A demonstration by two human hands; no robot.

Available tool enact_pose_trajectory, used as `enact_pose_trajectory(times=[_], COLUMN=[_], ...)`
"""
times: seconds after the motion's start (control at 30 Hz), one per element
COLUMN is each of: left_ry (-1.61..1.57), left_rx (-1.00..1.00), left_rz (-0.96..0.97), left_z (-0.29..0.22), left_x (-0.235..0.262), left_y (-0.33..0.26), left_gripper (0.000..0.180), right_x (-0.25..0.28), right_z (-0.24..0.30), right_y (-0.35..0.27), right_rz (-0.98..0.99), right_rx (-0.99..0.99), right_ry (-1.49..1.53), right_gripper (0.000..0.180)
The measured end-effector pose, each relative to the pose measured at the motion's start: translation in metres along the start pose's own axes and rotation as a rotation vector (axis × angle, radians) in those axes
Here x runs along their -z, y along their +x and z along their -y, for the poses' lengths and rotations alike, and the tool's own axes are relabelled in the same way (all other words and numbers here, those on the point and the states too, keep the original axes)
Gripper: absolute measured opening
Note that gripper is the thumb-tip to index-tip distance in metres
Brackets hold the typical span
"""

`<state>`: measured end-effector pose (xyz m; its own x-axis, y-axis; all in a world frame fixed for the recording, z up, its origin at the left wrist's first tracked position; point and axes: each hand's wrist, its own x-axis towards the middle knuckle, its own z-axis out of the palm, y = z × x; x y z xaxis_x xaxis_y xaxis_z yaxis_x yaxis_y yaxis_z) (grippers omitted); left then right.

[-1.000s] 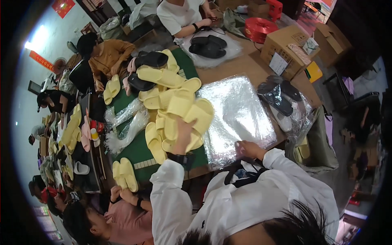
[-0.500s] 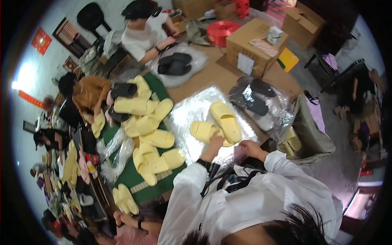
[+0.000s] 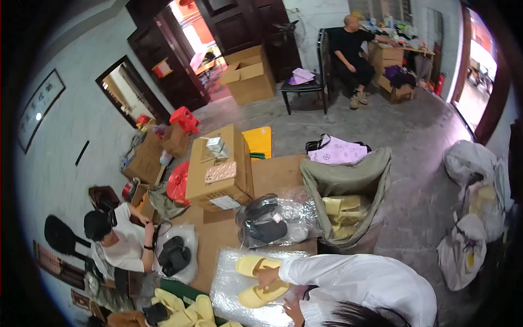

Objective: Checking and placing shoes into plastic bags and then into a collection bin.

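Observation:
A pair of yellow slippers lies on a shiny clear plastic wrap sheet (image 3: 224, 286) at the lower middle. My right hand (image 3: 268, 277) reaches over the upper slipper (image 3: 248, 265), its fingers closed on the inner edge of the lower slipper (image 3: 260, 297). Below it, my left hand (image 3: 295, 310) is beside the sheet's near edge, fingers apart, with nothing visible in them. Dark slippers in clear plastic (image 3: 269, 226) lie just beyond the sheet.
A cardboard box (image 3: 220, 180) stands farther back on the table. At right, a grey-green sack (image 3: 376, 185) holds yellow slippers. A co-worker (image 3: 122, 240) sits at left by black slippers (image 3: 174, 256). Another person (image 3: 351, 54) sits across the room. More yellow slippers (image 3: 188, 310) are piled lower left.
The view has swung to the right, bringing the doors and floor into sight. My right hand has come onto the slippers; my left hand has left them and is now near the sheet's edge.

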<state>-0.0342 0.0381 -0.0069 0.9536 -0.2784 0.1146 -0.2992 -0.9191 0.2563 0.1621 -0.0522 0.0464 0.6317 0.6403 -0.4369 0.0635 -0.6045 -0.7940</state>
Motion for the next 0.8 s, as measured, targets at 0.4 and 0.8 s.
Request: enact_pose_trajectory(times=[0.4,0.8], left_ry=[-0.005,-0.030], left_rx=[0.004,0.136], left_rz=[-0.018,-0.145], left_z=[0.006,0.014], left_x=[-0.005,-0.008], left_y=[0.012,0.037], left_gripper=[0.041,0.041], right_x=[-0.011,-0.019], right_z=[0.013,-0.016], right_y=[0.011,0.039], right_rz=[0.024,0.024], right_rx=[0.190,0.452], right_ry=[-0.393,-0.535], right_gripper=[0.034,0.044])
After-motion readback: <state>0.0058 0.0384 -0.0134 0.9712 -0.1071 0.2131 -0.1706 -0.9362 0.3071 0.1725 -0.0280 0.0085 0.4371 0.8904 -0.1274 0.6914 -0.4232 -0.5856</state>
